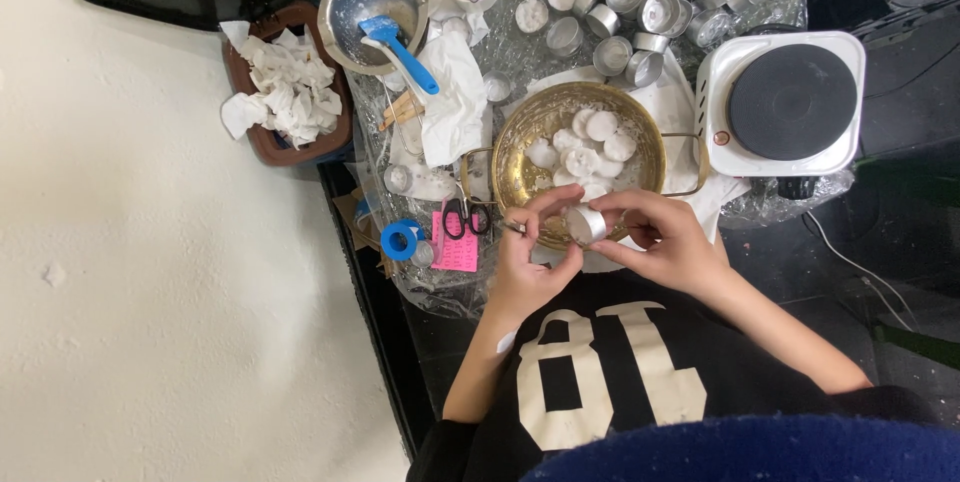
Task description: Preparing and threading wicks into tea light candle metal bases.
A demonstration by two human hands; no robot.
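Observation:
My left hand and my right hand meet over the near rim of a brass bowl. Together they grip a small silver tealight cup, tipped on its side. The left thumb and fingers wrap the cup from the left, and the right fingers pinch it from the right. A thin metal tip shows at the left hand's knuckles; what it is cannot be told. Several white wax discs lie inside the bowl.
A white single hot plate stands to the right. Several empty metal cups cluster at the back. A steel pot with a blue spatula, a brown tray of crumpled tissues, scissors, blue tape and a pink note sit to the left.

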